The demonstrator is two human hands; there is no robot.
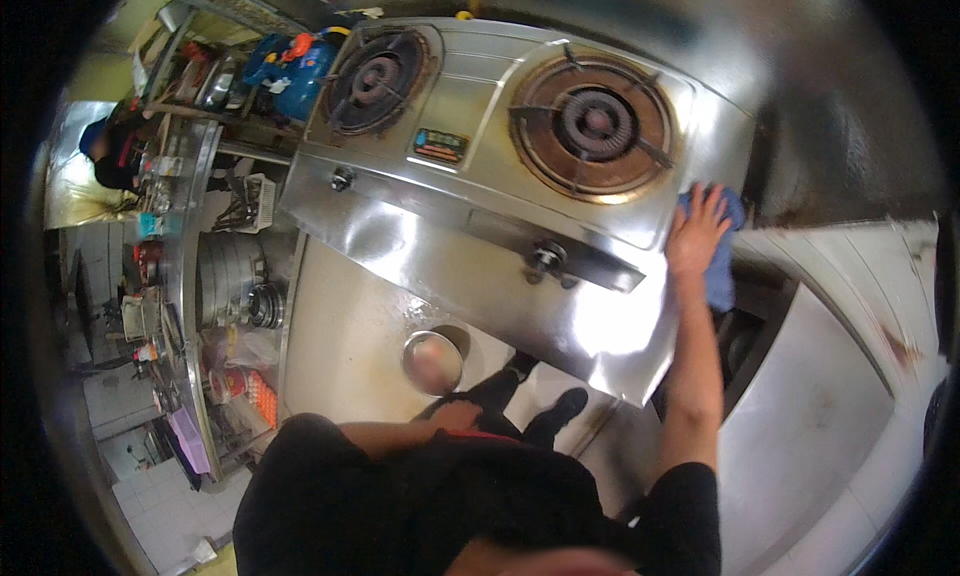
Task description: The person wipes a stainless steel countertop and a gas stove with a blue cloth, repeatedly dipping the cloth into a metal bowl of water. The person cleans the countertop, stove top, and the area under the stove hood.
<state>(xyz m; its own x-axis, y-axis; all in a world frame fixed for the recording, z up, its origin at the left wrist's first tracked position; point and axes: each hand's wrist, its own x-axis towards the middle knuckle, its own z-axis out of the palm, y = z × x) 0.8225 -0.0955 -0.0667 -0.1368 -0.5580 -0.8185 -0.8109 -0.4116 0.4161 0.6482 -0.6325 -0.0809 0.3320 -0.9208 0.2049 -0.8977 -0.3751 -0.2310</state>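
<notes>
My right hand [697,235] lies with fingers spread over a folded blue cloth [720,272], pressing it against the right edge of a stainless steel gas stove [480,190]. Part of the cloth hangs down past that edge. Just left of the hand is the right burner [598,122], ringed by brown-stained metal. The left burner [375,81] sits farther off. Along the front panel are a left control knob [342,178] and a right control knob [550,256]. My left hand [456,413] rests low by my waist, and its fingers are hard to make out.
A round metal bowl [406,362] is below the stove front, near my feet. At left stands a steel worktable [196,291] with pots and an orange egg tray [262,400] beneath. A blue gas cylinder [304,81] is behind. Another person [116,156] appears far left. A metal panel [810,418] leans at right.
</notes>
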